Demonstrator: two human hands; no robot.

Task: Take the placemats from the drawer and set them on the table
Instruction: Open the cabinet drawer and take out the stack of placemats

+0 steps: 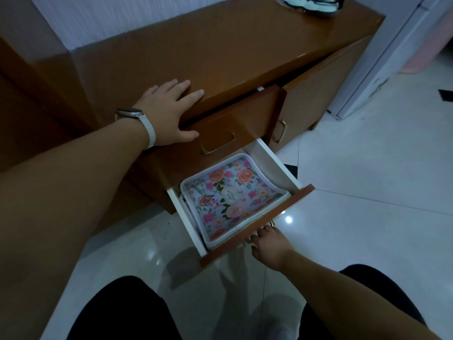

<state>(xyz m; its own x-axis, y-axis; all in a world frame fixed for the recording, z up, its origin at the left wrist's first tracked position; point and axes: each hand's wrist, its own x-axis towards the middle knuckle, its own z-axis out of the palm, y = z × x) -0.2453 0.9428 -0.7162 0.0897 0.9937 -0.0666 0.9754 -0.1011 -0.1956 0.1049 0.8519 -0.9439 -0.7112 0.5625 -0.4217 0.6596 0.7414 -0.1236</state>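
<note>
The placemat [231, 197] was pale blue with pink and orange flowers. The cabinet [196, 57] was brown, the drawer [269, 153] white inside. The floor [367, 192] was white.

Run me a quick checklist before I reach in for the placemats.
1. Drawer open far enough: ok, the placemats are exposed.
2. Placemats unobstructed: ok, nothing lies on top.
3. Right hand free: not ok, it holds the handle.
4. Left hand free: ok, it rests flat on the cabinet top, holding nothing.
5. Number of placemats: cannot tell, only stacked edges show.
</note>
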